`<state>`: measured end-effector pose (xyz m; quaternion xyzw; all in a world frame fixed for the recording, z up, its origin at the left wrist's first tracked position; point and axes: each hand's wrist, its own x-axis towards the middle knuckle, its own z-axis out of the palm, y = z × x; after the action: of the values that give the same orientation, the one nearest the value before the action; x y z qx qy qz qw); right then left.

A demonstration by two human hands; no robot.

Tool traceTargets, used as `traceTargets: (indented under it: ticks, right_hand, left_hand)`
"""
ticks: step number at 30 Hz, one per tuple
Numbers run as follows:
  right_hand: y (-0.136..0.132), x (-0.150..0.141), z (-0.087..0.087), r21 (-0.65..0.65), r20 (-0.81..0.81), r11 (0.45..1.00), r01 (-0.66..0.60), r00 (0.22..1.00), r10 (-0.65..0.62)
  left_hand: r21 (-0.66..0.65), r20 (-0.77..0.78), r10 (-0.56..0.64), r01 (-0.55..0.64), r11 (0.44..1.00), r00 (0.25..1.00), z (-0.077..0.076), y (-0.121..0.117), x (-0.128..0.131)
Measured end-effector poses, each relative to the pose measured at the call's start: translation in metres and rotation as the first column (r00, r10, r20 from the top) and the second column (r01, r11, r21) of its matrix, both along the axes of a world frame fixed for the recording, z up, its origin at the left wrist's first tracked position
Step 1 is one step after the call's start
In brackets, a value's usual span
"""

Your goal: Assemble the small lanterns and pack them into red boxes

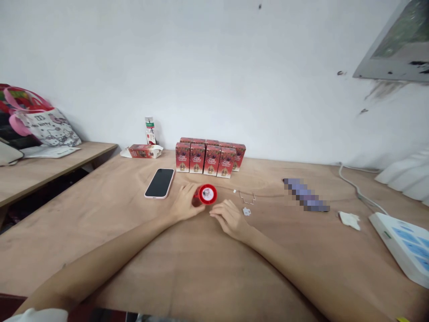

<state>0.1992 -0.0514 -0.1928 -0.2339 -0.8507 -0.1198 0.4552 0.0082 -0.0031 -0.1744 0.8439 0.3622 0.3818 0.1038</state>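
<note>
The left hand [185, 203] is curled around a red cylinder [208, 194] mid-table [201, 264]; the right hand [232, 219], fingertips pinched, is beside it, contents unclear. Red boxes [212, 160] behind look finished; the cylinder seems unfinished, with bent wire [248, 203] and a pale flat piece [246, 211] lying loose.

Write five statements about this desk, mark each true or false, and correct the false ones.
1. The left grip holds the red cylinder. True.
2. The smartphone lies screen down. False: its screen faces up.
3. The red printed boxes stand upright in a cluster near the wall. True.
4. The Kitty tote bag sits at the far right. False: it sits at the far left, on the side table.
5. A small grey flat piece lies to the right of the right grip. True.
</note>
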Motion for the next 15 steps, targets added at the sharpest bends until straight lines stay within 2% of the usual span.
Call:
traceTargets:
  ticks: [3, 6, 10, 15]
  right_hand:
    - [-0.0037, 0.0001, -0.0016, 0.145, -0.17, 0.989, 0.001, 0.985, 0.024]
    - [-0.004, 0.0003, -0.0022, 0.172, -0.264, 0.982, 0.075, 0.964, -0.027]
    - [-0.0018, -0.0003, -0.0015, 0.173, -0.291, 0.977, 0.129, 0.954, -0.075]
    - [-0.0024, -0.0011, 0.0011, 0.206, -0.253, 0.96, 0.189, 0.958, -0.134]
  left_hand:
    - [0.055, -0.137, -0.066, 0.074, 0.996, 0.988, 0.0016, -0.0031, -0.0005]
    - [0.087, -0.24, -0.102, 0.126, 0.988, 0.965, 0.0032, -0.007, 0.0]
    - [0.124, -0.296, -0.114, 0.157, 0.98, 0.948, 0.0025, -0.0082, 0.0005]
    - [0.133, -0.287, -0.122, 0.166, 0.977, 0.95, 0.0014, -0.0071, -0.0005]
